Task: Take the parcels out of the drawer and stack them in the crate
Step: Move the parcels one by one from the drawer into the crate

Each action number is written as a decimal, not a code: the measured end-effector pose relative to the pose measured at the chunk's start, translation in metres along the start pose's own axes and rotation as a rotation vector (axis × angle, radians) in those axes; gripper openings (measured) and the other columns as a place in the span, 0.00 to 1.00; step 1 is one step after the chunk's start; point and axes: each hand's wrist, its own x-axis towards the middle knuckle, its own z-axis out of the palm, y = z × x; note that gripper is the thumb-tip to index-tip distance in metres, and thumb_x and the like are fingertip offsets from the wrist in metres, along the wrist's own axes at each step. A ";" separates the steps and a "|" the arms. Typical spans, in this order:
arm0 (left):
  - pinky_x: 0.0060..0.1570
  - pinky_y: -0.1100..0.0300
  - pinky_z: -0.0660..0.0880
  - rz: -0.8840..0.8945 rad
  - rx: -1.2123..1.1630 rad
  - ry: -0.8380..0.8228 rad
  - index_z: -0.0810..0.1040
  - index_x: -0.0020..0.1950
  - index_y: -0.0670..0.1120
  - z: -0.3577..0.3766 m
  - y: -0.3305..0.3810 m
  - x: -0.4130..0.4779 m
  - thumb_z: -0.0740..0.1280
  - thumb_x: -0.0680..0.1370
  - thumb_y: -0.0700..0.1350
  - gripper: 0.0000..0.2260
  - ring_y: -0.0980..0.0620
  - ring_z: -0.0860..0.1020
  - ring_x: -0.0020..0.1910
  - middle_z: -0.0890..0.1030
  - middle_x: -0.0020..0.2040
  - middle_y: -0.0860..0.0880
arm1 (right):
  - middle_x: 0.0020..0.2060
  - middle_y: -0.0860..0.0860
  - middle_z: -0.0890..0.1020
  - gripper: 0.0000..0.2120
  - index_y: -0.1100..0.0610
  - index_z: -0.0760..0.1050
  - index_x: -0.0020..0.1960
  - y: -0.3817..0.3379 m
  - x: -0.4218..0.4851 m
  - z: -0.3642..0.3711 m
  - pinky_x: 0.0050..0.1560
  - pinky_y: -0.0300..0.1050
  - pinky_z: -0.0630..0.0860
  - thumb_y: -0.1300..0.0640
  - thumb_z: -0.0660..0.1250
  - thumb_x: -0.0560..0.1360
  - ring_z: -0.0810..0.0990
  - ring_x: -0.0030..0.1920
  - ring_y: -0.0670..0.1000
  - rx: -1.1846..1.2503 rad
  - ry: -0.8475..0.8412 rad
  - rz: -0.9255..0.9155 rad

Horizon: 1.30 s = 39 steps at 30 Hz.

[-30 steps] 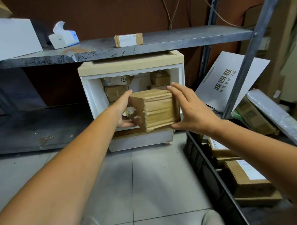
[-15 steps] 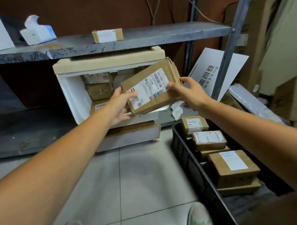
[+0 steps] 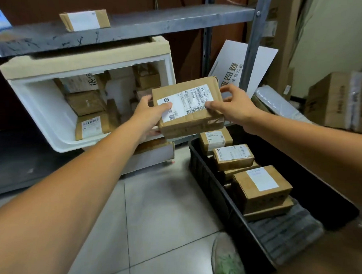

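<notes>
I hold a brown cardboard parcel (image 3: 190, 107) with a white shipping label facing up. My left hand (image 3: 149, 117) grips its left end and my right hand (image 3: 231, 105) grips its right end. It hangs in the air between the white drawer (image 3: 44, 113) and the far end of the black crate (image 3: 210, 181). The drawer lies open on the left and holds several taped parcels (image 3: 86, 103). Several labelled parcels (image 3: 259, 185) sit stacked in the crate on the floor at the right.
A grey metal shelf (image 3: 151, 23) runs above the drawer with a small parcel (image 3: 84, 20) on it. A shelf upright (image 3: 252, 40) stands behind the crate beside a leaning white board (image 3: 231, 71). Cardboard boxes (image 3: 337, 100) stand at the far right. My shoe (image 3: 225, 260) rests on the tiled floor.
The parcel came out of the drawer, was turned label-up, and has moved right and down toward the crate. My view has swung right.
</notes>
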 end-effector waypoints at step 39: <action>0.41 0.52 0.84 -0.177 0.078 -0.287 0.63 0.67 0.59 0.235 -0.116 -0.018 0.74 0.75 0.51 0.26 0.49 0.82 0.53 0.80 0.60 0.50 | 0.59 0.54 0.79 0.25 0.50 0.74 0.64 0.227 -0.043 -0.143 0.51 0.55 0.81 0.49 0.78 0.70 0.80 0.57 0.55 -0.029 0.058 0.408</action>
